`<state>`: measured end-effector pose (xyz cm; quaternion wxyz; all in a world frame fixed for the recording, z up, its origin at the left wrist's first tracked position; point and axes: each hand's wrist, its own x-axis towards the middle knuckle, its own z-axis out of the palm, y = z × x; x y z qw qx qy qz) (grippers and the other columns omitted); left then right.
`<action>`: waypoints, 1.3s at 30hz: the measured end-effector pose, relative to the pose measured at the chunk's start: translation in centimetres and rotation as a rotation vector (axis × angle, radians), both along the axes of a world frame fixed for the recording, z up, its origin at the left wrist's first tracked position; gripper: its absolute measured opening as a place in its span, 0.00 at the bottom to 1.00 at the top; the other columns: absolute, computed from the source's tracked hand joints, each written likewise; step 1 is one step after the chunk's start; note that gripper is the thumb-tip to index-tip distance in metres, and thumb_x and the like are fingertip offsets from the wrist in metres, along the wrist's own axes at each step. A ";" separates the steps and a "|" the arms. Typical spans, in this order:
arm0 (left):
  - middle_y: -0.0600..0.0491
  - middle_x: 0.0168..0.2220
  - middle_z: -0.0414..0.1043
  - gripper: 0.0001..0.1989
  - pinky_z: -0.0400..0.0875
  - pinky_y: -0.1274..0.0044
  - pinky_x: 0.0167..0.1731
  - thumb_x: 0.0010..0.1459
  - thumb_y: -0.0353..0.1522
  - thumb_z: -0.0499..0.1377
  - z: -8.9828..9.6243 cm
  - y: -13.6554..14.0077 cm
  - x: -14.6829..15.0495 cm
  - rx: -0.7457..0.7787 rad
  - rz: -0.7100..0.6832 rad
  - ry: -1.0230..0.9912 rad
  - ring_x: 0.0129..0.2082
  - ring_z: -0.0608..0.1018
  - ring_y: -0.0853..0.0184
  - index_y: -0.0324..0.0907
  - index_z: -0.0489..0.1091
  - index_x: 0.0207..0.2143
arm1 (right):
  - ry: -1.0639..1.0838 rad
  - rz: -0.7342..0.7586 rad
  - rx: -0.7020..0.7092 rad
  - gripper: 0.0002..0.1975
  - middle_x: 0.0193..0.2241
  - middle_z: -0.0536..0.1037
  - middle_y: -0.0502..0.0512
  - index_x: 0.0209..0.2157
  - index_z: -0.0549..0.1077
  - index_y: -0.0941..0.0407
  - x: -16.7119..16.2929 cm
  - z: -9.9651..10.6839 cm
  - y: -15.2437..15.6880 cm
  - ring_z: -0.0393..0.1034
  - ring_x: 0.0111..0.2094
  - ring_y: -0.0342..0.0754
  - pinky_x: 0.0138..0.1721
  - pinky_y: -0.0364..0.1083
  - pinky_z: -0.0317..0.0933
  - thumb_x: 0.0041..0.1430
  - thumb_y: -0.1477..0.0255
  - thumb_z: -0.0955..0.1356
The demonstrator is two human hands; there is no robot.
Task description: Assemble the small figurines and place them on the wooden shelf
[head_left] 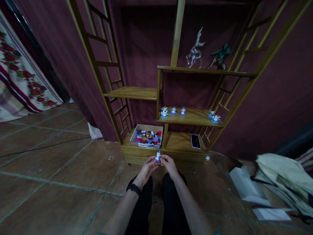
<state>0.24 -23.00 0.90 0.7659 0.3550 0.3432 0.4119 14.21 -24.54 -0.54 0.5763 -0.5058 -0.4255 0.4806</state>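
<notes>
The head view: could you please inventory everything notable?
Held figurine: 1, purple-white, centre
Box: 1, white, lower left
Boxed figurines: many, mixed, inside
Shelf figurines: about 6, purple, blue, middle
Phone: 1, black, lower right
Statuettes: 2, clear, green, upper right
Shelf unit: 1, brown, centre
Curtain: 1, maroon, behind
Cloth: 1, white floral, left
Cable: 1, black, left
Bundle: 1, cream, right
White pieces: 2, right
Wristband: 1, black, left wrist
Legs: 2, black, below
Left hand, right hand: 2, bare, centre

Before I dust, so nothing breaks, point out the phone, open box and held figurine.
Phone (195,141), head view: dark screen.
Open box (148,145), head view: front wall.
Held figurine (157,157), head view: body.
</notes>
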 end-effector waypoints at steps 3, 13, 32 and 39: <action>0.48 0.34 0.74 0.14 0.67 0.74 0.37 0.46 0.33 0.62 0.6 -0.6 0.0 0.005 -0.017 -0.021 0.34 0.77 0.65 0.41 0.69 0.37 | 0.008 0.015 0.027 0.16 0.28 0.77 0.53 0.33 0.74 0.56 0.1 0.0 -0.1 0.69 0.25 0.44 0.25 0.42 0.62 0.44 0.61 0.68; 0.51 0.37 0.73 0.17 0.68 0.75 0.37 0.40 0.29 0.65 2.0 -2.1 2.4 0.030 0.126 -0.029 0.37 0.76 0.66 0.43 0.70 0.37 | 0.033 -0.037 0.062 0.19 0.31 0.76 0.54 0.35 0.74 0.54 2.5 0.1 -1.1 0.70 0.30 0.49 0.28 0.46 0.64 0.44 0.57 0.68; 0.53 0.31 0.72 0.19 0.66 0.78 0.33 0.37 0.28 0.66 5.3 0.0 5.0 0.177 0.254 0.016 0.29 0.73 0.71 0.42 0.69 0.36 | 0.239 -0.160 0.043 0.20 0.32 0.76 0.56 0.38 0.73 0.54 3.9 1.9 -1.1 0.70 0.30 0.48 0.30 0.47 0.67 0.45 0.58 0.68; 0.52 0.31 0.73 0.21 0.65 0.77 0.33 0.35 0.30 0.67 6.5 0.8 5.3 0.228 0.293 0.101 0.30 0.73 0.68 0.41 0.69 0.36 | 0.140 -0.098 0.096 0.22 0.38 0.75 0.57 0.41 0.72 0.53 5.1 6.1 0.5 0.70 0.39 0.51 0.34 0.47 0.67 0.45 0.58 0.69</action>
